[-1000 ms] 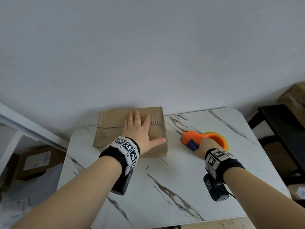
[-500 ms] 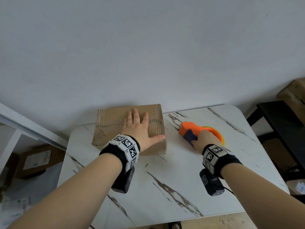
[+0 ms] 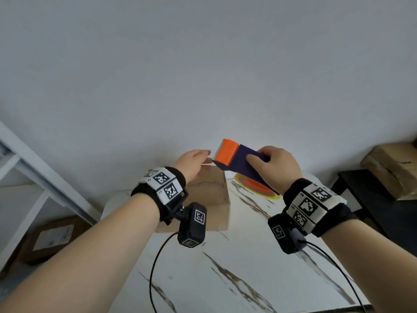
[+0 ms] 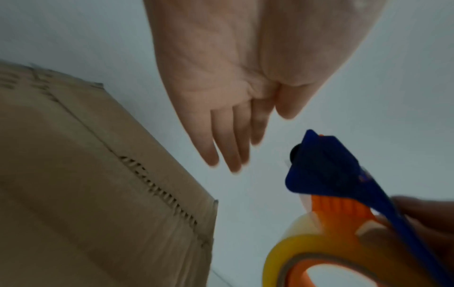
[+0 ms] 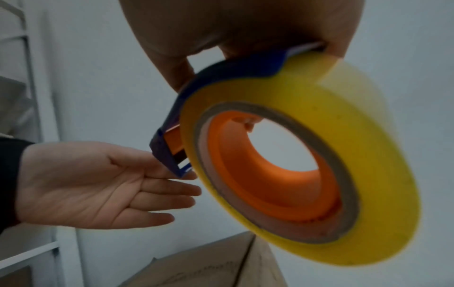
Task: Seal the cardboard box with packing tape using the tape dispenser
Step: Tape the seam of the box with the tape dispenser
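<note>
Gripping tape dispenser [image 3: 239, 162], right hand [image 3: 276, 167], above box [image 3: 209, 195]

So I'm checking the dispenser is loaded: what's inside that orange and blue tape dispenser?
The tape dispenser, gripped by the right hand, carries a yellowish tape roll on an orange hub. The roll hides the tape's free end at the blade.

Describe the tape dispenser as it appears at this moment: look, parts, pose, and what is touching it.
The tape dispenser is plastic, with an orange front end, a dark blue body and an orange hub carrying a yellowish roll of tape. The right hand grips it by the blue body and holds it in the air above the cardboard box, front end pointing left. The left hand, fingers straight, reaches its fingertips to that front end; actual contact is unclear.
</note>
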`<state>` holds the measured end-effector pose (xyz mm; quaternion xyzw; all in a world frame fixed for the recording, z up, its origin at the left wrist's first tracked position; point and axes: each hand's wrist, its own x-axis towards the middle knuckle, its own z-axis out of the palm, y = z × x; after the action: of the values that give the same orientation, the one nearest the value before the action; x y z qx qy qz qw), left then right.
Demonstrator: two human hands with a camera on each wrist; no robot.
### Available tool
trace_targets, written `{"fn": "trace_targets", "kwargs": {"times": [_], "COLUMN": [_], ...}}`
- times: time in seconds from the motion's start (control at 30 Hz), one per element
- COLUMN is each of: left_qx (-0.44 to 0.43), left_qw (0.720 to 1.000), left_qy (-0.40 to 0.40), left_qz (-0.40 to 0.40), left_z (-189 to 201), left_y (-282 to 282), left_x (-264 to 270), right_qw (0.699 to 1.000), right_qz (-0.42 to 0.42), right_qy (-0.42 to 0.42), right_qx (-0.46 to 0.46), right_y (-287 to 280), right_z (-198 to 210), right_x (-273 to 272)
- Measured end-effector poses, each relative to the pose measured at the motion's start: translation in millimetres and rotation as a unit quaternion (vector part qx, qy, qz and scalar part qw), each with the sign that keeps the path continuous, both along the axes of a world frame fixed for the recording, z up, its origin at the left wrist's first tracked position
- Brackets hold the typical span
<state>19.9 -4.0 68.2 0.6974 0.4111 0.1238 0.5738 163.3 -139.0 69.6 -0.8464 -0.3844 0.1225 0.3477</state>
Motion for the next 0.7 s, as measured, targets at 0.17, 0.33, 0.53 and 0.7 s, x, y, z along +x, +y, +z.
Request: {"fn": "trace_targets", "kwargs": {"times": [0.17,0.33,0.53,0.7], "left_qx": [-0.106,-0.072,-0.017,0.050], "left_qw": [0.992,0.994,0.995,0.993], "left_qy": [-0.075,-0.070,-0.050,-0.011], "left_qz": [-0.003,0.041,0.087,0.108], "left_z": [17.0,16.7,9.3,6.2], "left_y": [-3.1,1.6,7.7,16.6], "left_x": [-31.4,-55.8,-74.6,-85.6], "right_qw": [0.998,0.993,0.985,0.974], "right_qz": [0.063,0.103,0.149,0.192], "right_qy": [-0.016,-0.035,-0.083,-0.122], "right_qx": [0.023,0.035,0.026,0.001], "right_y": [7.4,17.8,27.5,37.6], "right_z": [15.2,19.0,15.6,15.3], "right_x": [-23.1,-39.8,-53.9,-59.8]}}
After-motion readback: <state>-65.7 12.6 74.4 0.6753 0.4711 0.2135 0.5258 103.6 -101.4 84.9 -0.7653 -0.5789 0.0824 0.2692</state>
